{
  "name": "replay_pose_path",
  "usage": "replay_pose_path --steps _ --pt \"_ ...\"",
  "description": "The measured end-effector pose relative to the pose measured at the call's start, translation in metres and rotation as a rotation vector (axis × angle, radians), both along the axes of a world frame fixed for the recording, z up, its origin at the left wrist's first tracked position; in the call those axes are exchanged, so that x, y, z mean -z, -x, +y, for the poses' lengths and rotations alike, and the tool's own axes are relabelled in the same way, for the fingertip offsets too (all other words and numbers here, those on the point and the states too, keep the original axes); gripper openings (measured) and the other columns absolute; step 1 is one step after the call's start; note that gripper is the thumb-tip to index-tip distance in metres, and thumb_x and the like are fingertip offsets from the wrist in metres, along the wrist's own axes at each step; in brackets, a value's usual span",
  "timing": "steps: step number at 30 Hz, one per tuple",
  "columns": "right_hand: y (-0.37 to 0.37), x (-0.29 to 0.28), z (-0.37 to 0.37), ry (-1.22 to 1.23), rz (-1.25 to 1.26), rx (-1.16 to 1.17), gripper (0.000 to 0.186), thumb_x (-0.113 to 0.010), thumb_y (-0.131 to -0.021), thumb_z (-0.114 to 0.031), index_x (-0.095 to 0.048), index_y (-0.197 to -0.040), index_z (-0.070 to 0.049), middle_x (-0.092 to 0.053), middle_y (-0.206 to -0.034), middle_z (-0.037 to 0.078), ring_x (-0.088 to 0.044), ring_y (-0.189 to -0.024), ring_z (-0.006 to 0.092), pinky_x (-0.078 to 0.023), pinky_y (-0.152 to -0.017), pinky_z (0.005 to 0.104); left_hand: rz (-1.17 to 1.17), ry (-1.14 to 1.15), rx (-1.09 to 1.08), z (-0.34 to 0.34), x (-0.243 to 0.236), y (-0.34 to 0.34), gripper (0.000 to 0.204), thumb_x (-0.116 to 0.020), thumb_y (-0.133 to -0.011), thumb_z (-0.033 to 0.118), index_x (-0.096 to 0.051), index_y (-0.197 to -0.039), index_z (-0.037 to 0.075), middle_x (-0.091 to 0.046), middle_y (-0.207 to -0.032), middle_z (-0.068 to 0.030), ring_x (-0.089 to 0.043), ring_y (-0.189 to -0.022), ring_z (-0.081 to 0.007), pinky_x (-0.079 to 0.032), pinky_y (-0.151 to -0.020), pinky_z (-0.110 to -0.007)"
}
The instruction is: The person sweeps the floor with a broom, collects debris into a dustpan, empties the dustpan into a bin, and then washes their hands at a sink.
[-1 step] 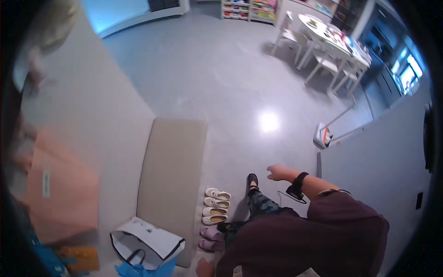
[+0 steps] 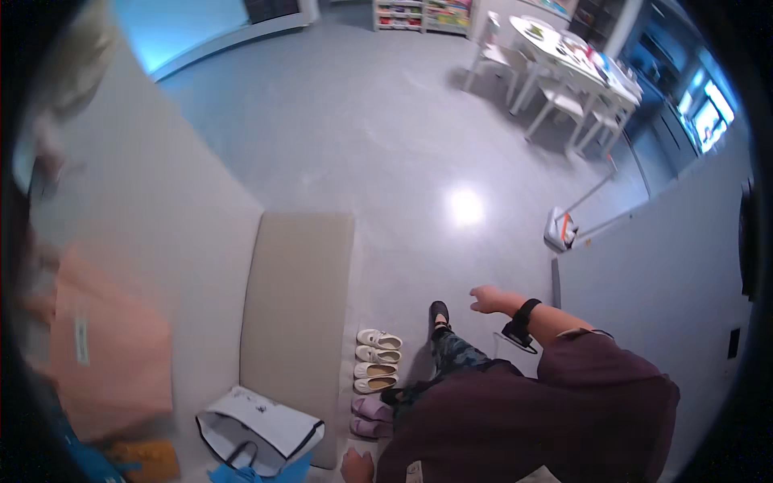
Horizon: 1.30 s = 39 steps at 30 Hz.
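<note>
lilac slippers [image 2: 369, 427] look light, soft, prob pinch at sides; can't tell my l hand's [image 2: 357, 467] grip, r hand [image 2: 486, 299] half-curled, empty.

This looks like a home, seen from its entrance area. A beige padded bench [image 2: 298, 298] runs along the pale wall [image 2: 181, 181] on the near left, and beside it stand a row of white shoes [image 2: 378, 354] and a pair of purple slippers [image 2: 372, 419]. Smooth grey flooring [image 2: 354, 137] opens into a living space. At the far right, white chairs [image 2: 493, 56] surround a white dining table [image 2: 549, 50] laid with plates and small items; beyond it lies a darker room with a bright window [image 2: 710, 125]. Low shelves [image 2: 423, 18] of colourful goods stand at the far side.
</note>
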State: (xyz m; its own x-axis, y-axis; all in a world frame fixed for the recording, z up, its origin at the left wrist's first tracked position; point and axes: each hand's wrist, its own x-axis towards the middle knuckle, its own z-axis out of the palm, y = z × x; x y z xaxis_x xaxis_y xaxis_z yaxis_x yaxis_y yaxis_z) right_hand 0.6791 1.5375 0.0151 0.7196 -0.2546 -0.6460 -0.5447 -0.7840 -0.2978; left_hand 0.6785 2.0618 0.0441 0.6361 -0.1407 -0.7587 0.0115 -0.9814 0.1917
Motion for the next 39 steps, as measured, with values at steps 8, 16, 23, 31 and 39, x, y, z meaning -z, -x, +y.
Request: replay_pose_path --steps 8,16,23,31,39 --pt "0.114 0.041 -0.124 -0.011 0.048 0.394 0.04 -0.055 -0.071 -0.024 -0.055 -0.102 0.001 -0.057 -0.097 0.022 -0.054 -0.093 0.0355 -0.043 -0.08 0.0412 0.042 0.05 0.273 -0.198 -0.021 -0.105 0.049 -0.055 -0.076 0.03 -0.047 -0.112 -0.003 -0.053 -0.106 -0.0234 -0.051 -0.098 -0.038 -0.04 -0.084 -0.043" --pt "0.196 0.045 -0.172 0.107 -0.089 0.849 0.032 -0.057 -0.072 -0.027 -0.056 -0.091 -0.001 -0.058 -0.088 0.02 -0.055 -0.085 0.0359 -0.044 -0.073 0.043 -0.034 0.211 0.684 -0.354 -0.014 -0.174 0.051 -0.057 -0.075 0.031 -0.047 -0.114 0.0 -0.052 -0.108 -0.0233 -0.05 -0.1 -0.037 -0.04 -0.084 -0.042" --pt "0.207 0.049 -0.159 -0.249 0.26 0.925 0.052 -0.057 -0.073 -0.037 -0.052 -0.115 -0.006 -0.054 -0.11 0.018 -0.049 -0.104 0.0319 -0.039 -0.089 0.0387 -0.007 0.044 0.838 -0.453 0.0 -0.23 0.052 -0.057 -0.076 0.033 -0.047 -0.114 0.0 -0.053 -0.105 -0.0224 -0.051 -0.098 -0.0361 -0.041 -0.083 -0.041" --pt "0.17 0.08 -0.264 -0.118 0.121 1.017 0.05 -0.058 -0.075 -0.033 -0.05 -0.116 -0.005 -0.053 -0.113 0.016 -0.049 -0.106 0.0324 -0.039 -0.089 0.0388 0.027 0.104 0.971 -0.595 0.039 -0.279 0.051 -0.057 -0.076 0.034 -0.047 -0.113 -0.001 -0.054 -0.104 -0.0222 -0.051 -0.098 -0.0357 -0.041 -0.083 -0.041" --pt "0.113 0.033 -0.366 -0.146 -0.208 1.334 0.047 -0.057 -0.074 -0.026 -0.051 -0.113 0.0 -0.062 -0.089 0.016 -0.06 -0.081 0.024 -0.046 -0.075 0.0343 -0.146 0.003 1.23 -0.753 0.076 -0.383 0.051 -0.056 -0.076 0.034 -0.047 -0.113 -0.001 -0.055 -0.103 -0.022 -0.052 -0.097 -0.0354 -0.042 -0.082 -0.041"
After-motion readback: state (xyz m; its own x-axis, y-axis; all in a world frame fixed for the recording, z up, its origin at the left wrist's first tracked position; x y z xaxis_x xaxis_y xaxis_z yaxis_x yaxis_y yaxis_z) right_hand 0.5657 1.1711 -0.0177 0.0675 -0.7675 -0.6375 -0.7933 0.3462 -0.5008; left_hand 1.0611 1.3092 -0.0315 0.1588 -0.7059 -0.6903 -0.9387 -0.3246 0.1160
